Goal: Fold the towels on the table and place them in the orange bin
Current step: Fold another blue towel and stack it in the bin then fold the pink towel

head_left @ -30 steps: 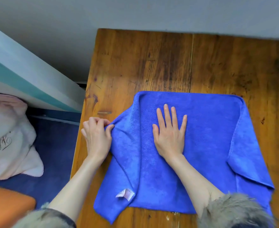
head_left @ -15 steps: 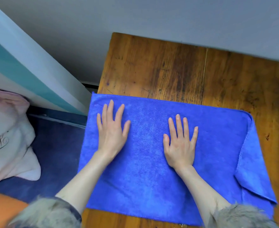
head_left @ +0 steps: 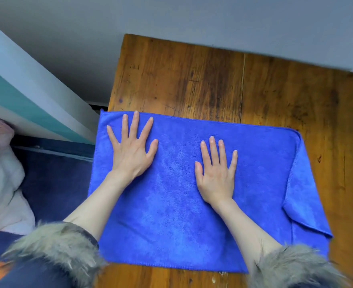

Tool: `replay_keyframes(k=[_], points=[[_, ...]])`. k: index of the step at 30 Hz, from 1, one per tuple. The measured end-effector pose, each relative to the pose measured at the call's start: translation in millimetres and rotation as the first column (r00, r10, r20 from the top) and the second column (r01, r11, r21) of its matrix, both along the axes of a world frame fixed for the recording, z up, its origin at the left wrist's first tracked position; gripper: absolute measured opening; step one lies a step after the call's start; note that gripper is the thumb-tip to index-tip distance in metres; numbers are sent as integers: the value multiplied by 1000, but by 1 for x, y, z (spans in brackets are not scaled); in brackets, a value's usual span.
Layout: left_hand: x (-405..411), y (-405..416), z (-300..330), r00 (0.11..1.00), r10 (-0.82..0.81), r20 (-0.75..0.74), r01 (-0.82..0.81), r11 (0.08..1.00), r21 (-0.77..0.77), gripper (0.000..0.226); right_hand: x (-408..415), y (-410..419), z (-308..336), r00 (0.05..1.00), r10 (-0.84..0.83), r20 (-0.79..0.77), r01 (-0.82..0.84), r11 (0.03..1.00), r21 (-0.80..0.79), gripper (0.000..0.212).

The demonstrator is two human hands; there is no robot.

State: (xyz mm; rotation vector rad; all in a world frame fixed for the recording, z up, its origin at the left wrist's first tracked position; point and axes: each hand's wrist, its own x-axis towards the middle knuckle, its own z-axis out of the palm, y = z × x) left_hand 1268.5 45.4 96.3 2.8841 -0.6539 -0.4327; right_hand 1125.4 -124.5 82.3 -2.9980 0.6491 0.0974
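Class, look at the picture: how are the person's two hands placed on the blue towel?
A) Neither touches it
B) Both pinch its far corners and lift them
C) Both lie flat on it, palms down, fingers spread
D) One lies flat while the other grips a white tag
C: the left hand and the right hand both rest flat, fingers spread, on the blue towel, which lies on the wooden table.

Worn wooden table (head_left: 213, 80) against grey wall (head_left: 171, 17); dark blue floor (head_left: 55, 179) at left.
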Motion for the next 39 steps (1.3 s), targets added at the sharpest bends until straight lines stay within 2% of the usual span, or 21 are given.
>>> replay_keyframes(k=[2, 6, 11, 14, 17, 19, 21, 23, 25, 27, 29, 31, 33, 36, 39], points=[[-6, -6, 8, 1000, 17, -25, -18, 998, -58, 56, 0, -1, 3, 1000, 8, -17, -7, 1000, 26, 56], [-39, -27, 20, 989, -148, 22, 149, 984, -99, 61, -10, -12, 21, 999, 45, 4, -45, 988, 146, 55], [-108, -74, 13, 955, -297, 9, 296, 949, -109, 59, -76, -59, 40, 993, -106, 60, 102, 993, 64, 56], [-150, -109, 10, 923, -383, 28, 384, 916, -119, 56, -131, -97, 44, 986, -164, 23, 163, 987, 8, 66], [-185, -142, 13, 895, -445, 34, 446, 887, -120, 53, -178, -127, 43, 968, -252, -12, 252, 967, 24, 75], [-201, -161, 14, 879, -476, 28, 476, 873, -100, 53, -193, -145, 42, 953, -302, -12, 302, 952, 40, 69], [-212, -178, 15, 867, -497, 25, 497, 864, -74, 53, -194, -165, 46, 945, -324, 41, 319, 942, 101, 51], [-217, -193, 15, 859, -511, 28, 512, 858, -45, 53, -187, -190, 56, 909, -417, 8, 391, 857, 337, 43], [-218, -205, 15, 855, -518, 21, 518, 855, -16, 54, -179, -218, 66, 823, -562, -83, 507, 661, 553, 33], [-217, -214, 14, 856, -516, 1, 516, 856, 16, 56, -172, -253, 72, 719, -683, -128, 590, 503, 632, 26], [-216, -221, 13, 862, -506, -17, 506, 861, 49, 60, -166, -288, 72, 609, -780, -140, 635, 375, 676, 35], [-215, -227, 12, 873, -487, -30, 488, 870, 65, 63, -158, -321, 67, 502, -852, -145, 641, 255, 724, 33], [-214, -233, 12, 881, -472, -37, 474, 878, 74, 65, -153, -341, 63, 463, -871, -164, 635, 197, 747, 28], [-216, -243, 15, 874, -485, -29, 485, 871, 77, 65, -158, -348, 55, 470, -860, -201, 633, 169, 755, 26], [-220, -256, 16, 853, -521, -13, 521, 850, 74, 65, -175, -342, 48, 489, -856, -168, 647, 227, 728, 17]])
